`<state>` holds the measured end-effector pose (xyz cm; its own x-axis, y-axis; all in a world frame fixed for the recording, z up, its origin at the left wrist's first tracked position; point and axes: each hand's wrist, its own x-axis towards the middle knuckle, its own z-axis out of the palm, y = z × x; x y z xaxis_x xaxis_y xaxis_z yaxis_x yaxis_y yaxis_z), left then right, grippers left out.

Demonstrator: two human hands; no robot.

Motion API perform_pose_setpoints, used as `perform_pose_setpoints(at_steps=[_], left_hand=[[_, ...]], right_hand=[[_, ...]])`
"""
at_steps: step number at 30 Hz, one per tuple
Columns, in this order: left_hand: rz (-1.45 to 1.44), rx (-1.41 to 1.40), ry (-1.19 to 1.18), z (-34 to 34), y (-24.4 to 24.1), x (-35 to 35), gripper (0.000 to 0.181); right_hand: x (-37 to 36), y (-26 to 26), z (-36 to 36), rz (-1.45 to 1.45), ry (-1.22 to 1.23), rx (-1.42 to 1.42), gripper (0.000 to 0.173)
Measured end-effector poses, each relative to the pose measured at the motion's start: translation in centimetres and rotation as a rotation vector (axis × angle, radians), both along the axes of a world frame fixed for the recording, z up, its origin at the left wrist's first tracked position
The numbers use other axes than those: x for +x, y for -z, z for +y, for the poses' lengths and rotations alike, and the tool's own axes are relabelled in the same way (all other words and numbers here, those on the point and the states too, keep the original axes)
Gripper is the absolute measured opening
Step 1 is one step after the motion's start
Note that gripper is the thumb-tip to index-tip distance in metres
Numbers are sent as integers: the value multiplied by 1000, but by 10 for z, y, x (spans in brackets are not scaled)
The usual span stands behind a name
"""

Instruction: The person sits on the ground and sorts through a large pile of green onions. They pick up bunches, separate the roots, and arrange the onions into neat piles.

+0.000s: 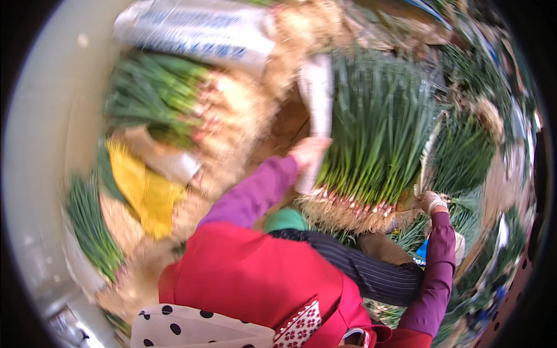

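A broad bundle of green onions [370,130] lies in front of me, leaves pointing away. Its pinkish-white bulbs and pale, tangled roots [348,215] face my knees. On the bundle's left side, my left hand [310,152] grips the edge of a white woven sheet [321,100]; motion blurs the hand. My right hand [431,202], with a whitish covering around the wrist, is closed at the near end of the sheet's right edge [428,152]. Both sheet edges stand up along the sides of the onions, and what lies beneath the bundle is hidden.
Further green onions [152,95] lie on straw-coloured litter at left, near a white printed sack [196,32] and a yellow sheet [143,187]. Another bunch [93,226] sits by the pale wall [52,143]. Loose onion greens [463,152] crowd the right side.
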<state>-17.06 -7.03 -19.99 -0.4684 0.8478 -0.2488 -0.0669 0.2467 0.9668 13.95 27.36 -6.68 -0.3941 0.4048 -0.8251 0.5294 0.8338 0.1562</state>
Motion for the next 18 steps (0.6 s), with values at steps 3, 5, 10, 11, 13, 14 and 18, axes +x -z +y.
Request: perform_pose_setpoints(at_steps=[3,5,10,11,13,14,18], left_hand=[[567,-123,519,89,-71,76,31],[214,8,272,103,-132,99,41],[506,34,286,103,-65,121,42],[435,22,257,109,-64,121,41],[453,-39,204,114,-12,124,39],[498,-38,220,118,-7,128,33],[12,-4,172,127,-3,125,29]], right_hand=[[-34,7,-38,95,11,3,23],[-39,16,-59,200,34,113,21],[-41,-42,-123,402,138,47,17],[-40,-41,-135,511,85,34,17],[-65,-17,-167,597,-70,80,15],[-78,-14,-175,537,-33,41,14],[-94,4,-181,459,-64,114,18]])
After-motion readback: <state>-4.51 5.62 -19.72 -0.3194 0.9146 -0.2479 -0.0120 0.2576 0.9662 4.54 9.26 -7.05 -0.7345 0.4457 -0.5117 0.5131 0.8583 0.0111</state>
